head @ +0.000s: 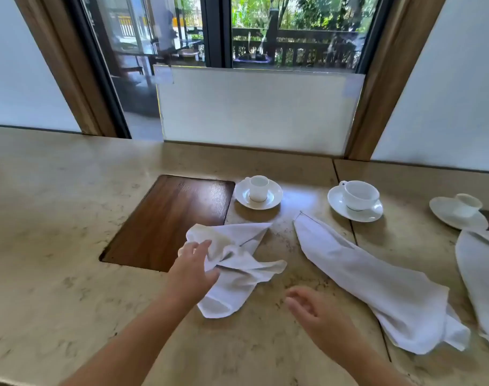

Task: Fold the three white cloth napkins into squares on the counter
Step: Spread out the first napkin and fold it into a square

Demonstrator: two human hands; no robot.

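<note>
My left hand point(194, 270) rests on the crumpled napkin point(237, 263) in the middle of the frame, fingers spread and curling onto its bunched left part, thumb pressed against a fold; I cannot tell whether it truly grips the cloth. My right hand point(310, 307) hangs open and empty just right of that napkin's lower end, apart from it. A second napkin point(377, 285) lies loosely rolled on the beige surface point(56, 274), running from centre right down to the lower right, near my right hand but not touching. The third napkin point(480, 268) lies at the right edge of the frame. Three white cups on saucers stand beyond the napkins: one point(258, 190) above the crumpled cloth, one point(356, 199) to its right, one point(460, 210) farthest right. A dark wooden inset point(168, 218) sits left of centre.
</note>
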